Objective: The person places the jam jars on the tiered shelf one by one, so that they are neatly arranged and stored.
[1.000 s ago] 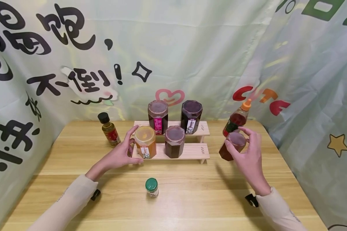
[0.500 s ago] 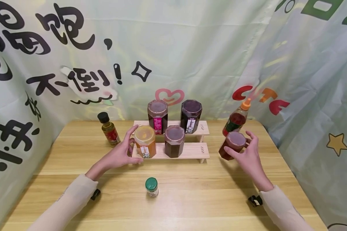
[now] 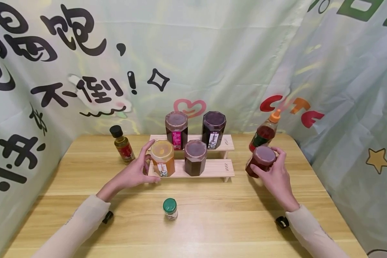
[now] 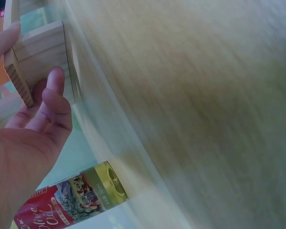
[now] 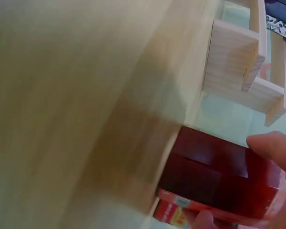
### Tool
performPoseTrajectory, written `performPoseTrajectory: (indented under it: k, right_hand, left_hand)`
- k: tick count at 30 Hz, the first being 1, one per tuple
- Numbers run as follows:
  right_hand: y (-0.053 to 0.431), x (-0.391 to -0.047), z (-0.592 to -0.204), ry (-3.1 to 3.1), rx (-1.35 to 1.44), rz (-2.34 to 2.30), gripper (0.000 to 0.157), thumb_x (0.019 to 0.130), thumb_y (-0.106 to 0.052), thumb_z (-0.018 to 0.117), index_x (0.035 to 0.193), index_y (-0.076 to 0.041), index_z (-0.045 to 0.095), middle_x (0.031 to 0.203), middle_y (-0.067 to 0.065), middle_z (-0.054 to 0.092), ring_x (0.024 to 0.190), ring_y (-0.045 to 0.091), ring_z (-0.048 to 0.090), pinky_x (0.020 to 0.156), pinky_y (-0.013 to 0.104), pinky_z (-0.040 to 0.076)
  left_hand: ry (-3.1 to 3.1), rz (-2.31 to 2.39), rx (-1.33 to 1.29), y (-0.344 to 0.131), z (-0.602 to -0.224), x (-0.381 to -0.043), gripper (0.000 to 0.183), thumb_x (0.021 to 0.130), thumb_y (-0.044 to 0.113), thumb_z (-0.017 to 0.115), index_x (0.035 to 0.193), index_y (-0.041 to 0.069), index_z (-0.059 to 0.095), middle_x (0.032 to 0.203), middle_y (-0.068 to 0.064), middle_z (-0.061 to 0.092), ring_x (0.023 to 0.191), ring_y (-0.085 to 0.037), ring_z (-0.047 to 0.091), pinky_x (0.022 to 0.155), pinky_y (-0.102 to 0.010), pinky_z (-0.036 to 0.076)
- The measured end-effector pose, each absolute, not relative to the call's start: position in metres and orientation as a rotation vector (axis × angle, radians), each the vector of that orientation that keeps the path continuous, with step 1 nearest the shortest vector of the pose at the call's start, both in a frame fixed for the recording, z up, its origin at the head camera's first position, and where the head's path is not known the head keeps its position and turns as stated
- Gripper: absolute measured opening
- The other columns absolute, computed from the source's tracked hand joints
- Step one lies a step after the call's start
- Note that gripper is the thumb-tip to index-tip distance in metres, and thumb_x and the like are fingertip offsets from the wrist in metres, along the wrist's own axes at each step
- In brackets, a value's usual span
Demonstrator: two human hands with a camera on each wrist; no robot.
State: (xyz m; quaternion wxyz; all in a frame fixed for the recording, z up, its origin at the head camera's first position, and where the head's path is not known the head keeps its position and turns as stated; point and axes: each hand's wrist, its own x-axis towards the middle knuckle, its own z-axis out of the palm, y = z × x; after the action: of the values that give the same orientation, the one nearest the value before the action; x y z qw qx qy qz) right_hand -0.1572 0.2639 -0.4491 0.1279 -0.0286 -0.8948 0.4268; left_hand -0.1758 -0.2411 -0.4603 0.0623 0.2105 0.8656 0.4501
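In the head view my right hand holds a dark red faceted jar, thumb across its front and fingers round the far side. Its base is right at the tabletop in the right wrist view, where a red label strip shows along one side. My left hand grips the left end of the two-step wooden stand; its thumb lies on the lower step's edge, its other fingers curled round the end. Beside that hand, an amber jar sits on the lower step with a brown jar.
Two dark jars, one with a pink label and one with a white label, occupy the upper step. A black-capped oil bottle stands left, an orange-tipped sauce bottle behind the held jar. A green-capped shaker stands in front.
My right index finger has come down from the jar's lid to its far side, and the jar has turned slightly to bring its label round. The left hand stays in place.
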Motion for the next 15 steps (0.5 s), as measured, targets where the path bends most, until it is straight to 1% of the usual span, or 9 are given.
performPoseTrajectory:
  k: [2, 4, 7, 10, 12, 15]
  right_hand:
    - [0.267, -0.156, -0.447, -2.613, -0.074, 1.229, 0.100, 0.093, -0.023, 0.089, 0.164, -0.013, 0.019, 0.142, 0.032, 0.055, 0.121, 0.047, 0.060, 0.094, 0.063, 0.044]
    - [0.271, -0.156, -0.446, -2.629, -0.065, 1.214, 0.101, 0.092, -0.024, 0.090, 0.164, -0.012, 0.020, 0.141, 0.032, 0.056, 0.119, 0.047, 0.061, 0.093, 0.060, 0.044]
    - [0.276, -0.154, -0.445, -2.643, -0.056, 1.201, 0.101, 0.091, -0.025, 0.092, 0.162, -0.008, 0.022, 0.140, 0.032, 0.058, 0.117, 0.046, 0.063, 0.091, 0.054, 0.045]
    - [0.281, -0.153, -0.443, -2.648, -0.049, 1.176, 0.099, 0.090, -0.027, 0.093, 0.160, -0.006, 0.026, 0.138, 0.031, 0.060, 0.116, 0.044, 0.064, 0.087, 0.044, 0.046]
    - [0.283, -0.151, -0.441, -2.647, -0.032, 1.168, 0.098, 0.089, -0.026, 0.094, 0.159, -0.005, 0.028, 0.134, 0.030, 0.062, 0.111, 0.040, 0.064, 0.084, 0.035, 0.046]
    - [0.285, -0.147, -0.438, -2.650, -0.002, 1.152, 0.096, 0.088, -0.026, 0.094, 0.157, -0.006, 0.031, 0.128, 0.028, 0.063, 0.102, 0.034, 0.061, 0.076, 0.025, 0.044]
  left_hand:
    - [2.619, 1.360, 0.639, -0.241, -0.461, -0.176, 0.140, 0.080, 0.027, 0.102, 0.173, 0.046, -0.002, 0.132, -0.012, 0.070, 0.078, -0.027, 0.062, 0.063, -0.035, 0.053]
    - [2.618, 1.362, 0.637, -0.241, -0.461, -0.176, 0.140, 0.080, 0.027, 0.102, 0.173, 0.047, -0.002, 0.132, -0.012, 0.070, 0.078, -0.026, 0.062, 0.063, -0.035, 0.053]
    - [2.618, 1.361, 0.634, -0.241, -0.461, -0.176, 0.140, 0.080, 0.026, 0.102, 0.173, 0.047, -0.002, 0.132, -0.012, 0.070, 0.077, -0.025, 0.062, 0.063, -0.035, 0.053]
    - [2.616, 1.360, 0.633, -0.241, -0.461, -0.176, 0.140, 0.080, 0.026, 0.102, 0.172, 0.047, -0.002, 0.132, -0.011, 0.070, 0.077, -0.025, 0.062, 0.064, -0.035, 0.053]
    - [2.618, 1.360, 0.639, -0.241, -0.461, -0.176, 0.140, 0.080, 0.025, 0.102, 0.173, 0.047, -0.002, 0.132, -0.011, 0.070, 0.077, -0.025, 0.062, 0.063, -0.035, 0.053]
    - [2.618, 1.360, 0.644, -0.241, -0.461, -0.177, 0.140, 0.081, 0.026, 0.102, 0.173, 0.046, -0.002, 0.131, -0.010, 0.071, 0.077, -0.025, 0.062, 0.064, -0.035, 0.053]
